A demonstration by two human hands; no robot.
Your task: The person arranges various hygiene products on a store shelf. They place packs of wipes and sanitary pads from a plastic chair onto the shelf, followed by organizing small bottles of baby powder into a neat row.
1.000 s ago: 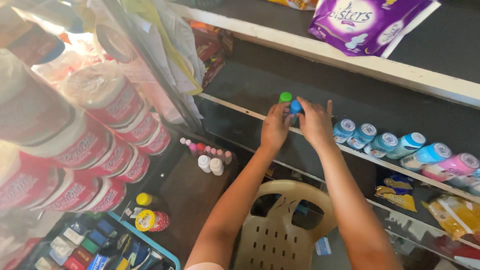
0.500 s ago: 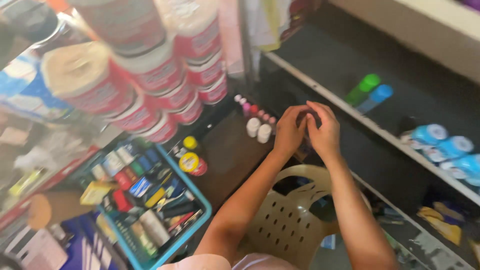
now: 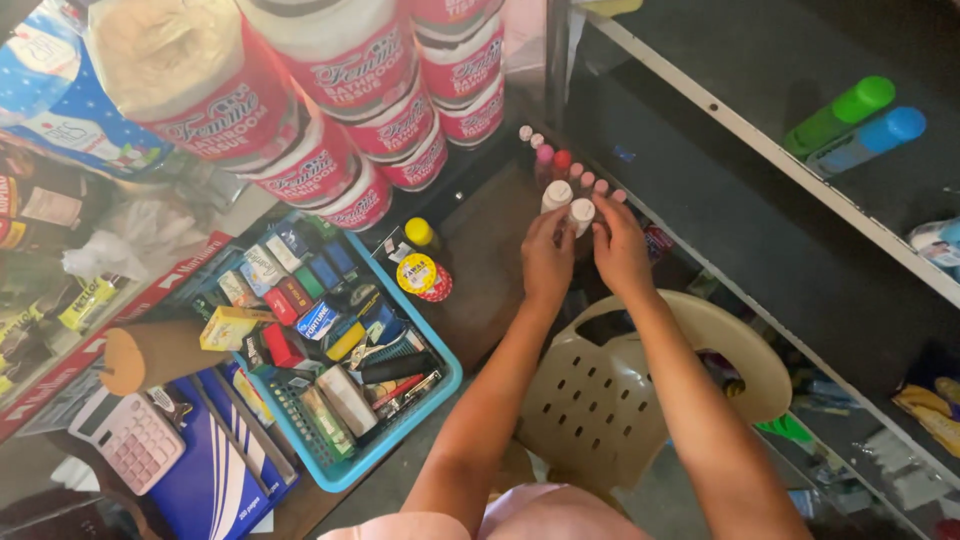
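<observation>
Both your hands have dropped from mid-frame onto two small white-capped upright bottles at upper centre, left hand (image 3: 547, 262) fingers closed on one (image 3: 556, 194), right hand (image 3: 620, 252) pinching the other (image 3: 581, 213).

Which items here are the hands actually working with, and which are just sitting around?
In hand:
left hand and right hand, both on the two white-capped bottles
row of small pink-capped bottles just behind

Lying about:
blue basket
tissue rolls
calculator
green bottle
blue bottle
plastic chair
</observation>
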